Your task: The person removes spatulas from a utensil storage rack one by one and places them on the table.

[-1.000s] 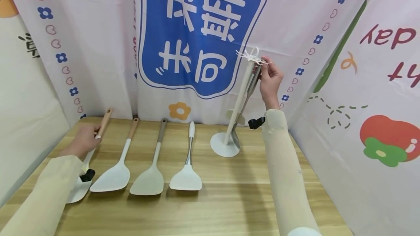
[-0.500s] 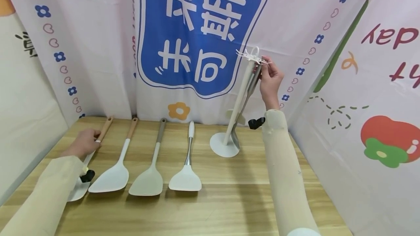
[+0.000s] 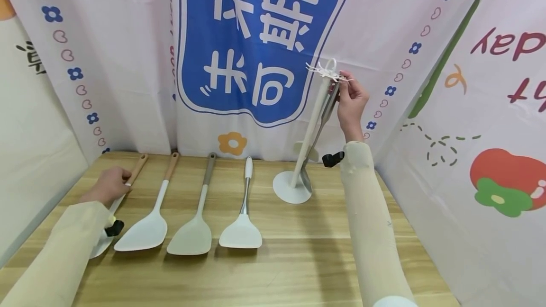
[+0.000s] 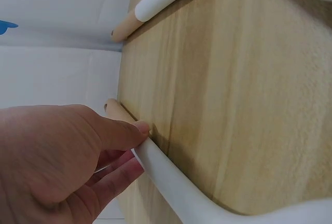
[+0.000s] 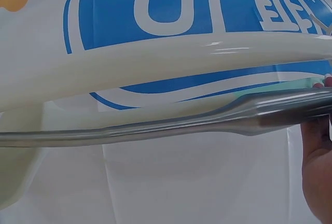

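Rack point(image 3: 313, 124) bears a steel ladle point(image 5: 249, 115), its handle pinched by the right hand point(image 3: 352, 105); a pale spatula point(image 5: 21, 164) shows behind. We count four spatulas point(image 3: 197, 236) along the table point(image 3: 281, 274). The left hand point(image 3: 108, 186) pinches the leftmost spatula point(image 4: 166, 177), its handle end lower than a second ago.

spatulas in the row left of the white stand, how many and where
4: the leftmost spatula, pinched by the left hand and partly hidden by the sleeve; then the second wood-handled spatula; the grey-handled spatula; and the white-handled spatula nearest the stand.
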The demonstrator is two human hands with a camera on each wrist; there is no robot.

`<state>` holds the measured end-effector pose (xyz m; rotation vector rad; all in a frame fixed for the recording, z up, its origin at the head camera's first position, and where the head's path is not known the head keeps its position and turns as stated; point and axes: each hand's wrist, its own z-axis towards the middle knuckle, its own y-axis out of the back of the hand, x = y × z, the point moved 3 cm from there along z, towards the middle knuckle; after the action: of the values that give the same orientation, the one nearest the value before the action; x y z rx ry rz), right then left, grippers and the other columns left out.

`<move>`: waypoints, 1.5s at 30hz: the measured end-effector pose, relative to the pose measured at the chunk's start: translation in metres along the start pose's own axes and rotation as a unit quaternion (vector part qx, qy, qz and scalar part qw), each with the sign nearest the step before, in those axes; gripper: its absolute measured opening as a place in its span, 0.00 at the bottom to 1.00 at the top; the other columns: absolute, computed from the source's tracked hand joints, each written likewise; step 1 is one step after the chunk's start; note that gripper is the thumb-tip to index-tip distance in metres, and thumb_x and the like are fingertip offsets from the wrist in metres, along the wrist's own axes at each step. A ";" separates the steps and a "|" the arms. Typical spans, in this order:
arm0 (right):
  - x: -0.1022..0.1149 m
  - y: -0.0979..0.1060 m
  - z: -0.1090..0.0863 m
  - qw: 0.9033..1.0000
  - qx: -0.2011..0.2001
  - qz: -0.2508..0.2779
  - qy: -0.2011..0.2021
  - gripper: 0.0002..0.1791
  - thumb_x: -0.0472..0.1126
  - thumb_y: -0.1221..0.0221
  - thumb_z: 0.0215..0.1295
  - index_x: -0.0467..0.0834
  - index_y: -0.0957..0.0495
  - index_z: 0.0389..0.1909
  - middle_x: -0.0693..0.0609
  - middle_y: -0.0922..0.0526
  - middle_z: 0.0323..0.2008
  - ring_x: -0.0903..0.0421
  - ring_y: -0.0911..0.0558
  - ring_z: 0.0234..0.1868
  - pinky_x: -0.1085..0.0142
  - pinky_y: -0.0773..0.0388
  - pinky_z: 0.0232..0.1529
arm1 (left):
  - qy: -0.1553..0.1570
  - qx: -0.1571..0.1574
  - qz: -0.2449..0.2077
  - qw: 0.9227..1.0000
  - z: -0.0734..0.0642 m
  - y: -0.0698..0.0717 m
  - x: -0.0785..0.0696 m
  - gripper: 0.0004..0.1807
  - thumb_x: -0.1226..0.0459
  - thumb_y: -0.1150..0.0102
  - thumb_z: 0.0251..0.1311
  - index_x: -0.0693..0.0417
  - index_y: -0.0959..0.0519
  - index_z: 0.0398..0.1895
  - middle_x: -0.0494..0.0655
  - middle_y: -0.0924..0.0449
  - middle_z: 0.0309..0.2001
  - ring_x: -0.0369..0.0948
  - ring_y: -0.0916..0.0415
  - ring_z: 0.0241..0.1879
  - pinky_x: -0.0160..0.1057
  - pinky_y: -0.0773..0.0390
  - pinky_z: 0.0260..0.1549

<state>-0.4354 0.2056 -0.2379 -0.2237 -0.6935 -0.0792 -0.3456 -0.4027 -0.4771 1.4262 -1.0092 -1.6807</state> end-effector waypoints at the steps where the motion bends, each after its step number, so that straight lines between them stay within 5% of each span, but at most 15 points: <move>1: 0.000 0.000 -0.001 1.000 0.000 -0.002 0.002 0.16 0.39 0.42 0.74 0.33 0.18 0.54 0.45 0.12 0.36 0.57 0.16 0.32 0.70 0.15 0.37 | 0.001 0.001 0.002 1.000 0.000 0.000 0.000 0.24 0.73 0.34 0.45 0.84 0.24 0.45 0.74 0.20 0.38 0.62 0.23 0.38 0.65 0.23 0.45; 16: 0.001 -0.003 -0.005 1.000 -0.001 -0.011 0.025 0.14 0.38 0.43 0.75 0.35 0.17 0.54 0.48 0.12 0.34 0.57 0.16 0.30 0.71 0.15 0.35 | 0.017 -0.016 0.004 1.000 -0.013 -0.008 -0.001 0.23 0.75 0.35 0.46 0.84 0.24 0.46 0.78 0.20 0.41 0.67 0.23 0.40 0.66 0.23 0.45; 27: 0.020 -0.001 -0.008 0.999 -0.010 -0.014 0.033 0.14 0.34 0.44 0.75 0.31 0.19 0.54 0.44 0.12 0.35 0.59 0.21 0.25 0.73 0.23 0.28 | 0.006 -0.014 -0.015 1.000 -0.001 0.001 -0.008 0.25 0.69 0.37 0.61 0.84 0.26 0.53 0.80 0.21 0.46 0.71 0.22 0.46 0.62 0.19 0.42; 36: 0.037 -0.004 -0.017 0.997 0.011 -0.077 0.016 0.17 0.32 0.43 0.74 0.36 0.21 0.61 0.48 0.13 0.47 0.54 0.17 0.43 0.72 0.18 0.47 | -0.033 -0.053 -0.037 0.997 0.012 0.023 -0.055 0.22 0.69 0.43 0.67 0.76 0.26 0.60 0.78 0.23 0.53 0.70 0.23 0.50 0.65 0.20 0.47; 40: 0.024 0.000 -0.015 0.993 0.016 -0.113 0.019 0.22 0.33 0.43 0.74 0.41 0.25 0.67 0.44 0.15 0.49 0.57 0.19 0.46 0.71 0.18 0.50 | -0.057 -0.074 -0.070 0.993 0.023 0.034 -0.095 0.19 0.71 0.46 0.70 0.74 0.26 0.60 0.76 0.23 0.54 0.68 0.22 0.51 0.65 0.21 0.50; 45: 0.014 0.004 -0.015 0.993 0.022 -0.113 0.018 0.28 0.34 0.41 0.73 0.44 0.31 0.72 0.41 0.16 0.52 0.58 0.19 0.47 0.70 0.18 0.49 | -0.119 -0.135 -0.111 0.977 0.041 0.041 -0.151 0.15 0.75 0.45 0.68 0.73 0.22 0.56 0.73 0.19 0.50 0.64 0.19 0.47 0.62 0.18 0.48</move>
<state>-0.4143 0.2055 -0.2410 -0.0993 -0.6815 -0.2841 -0.3624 -0.2825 -0.3696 1.2137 -0.7284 -2.1023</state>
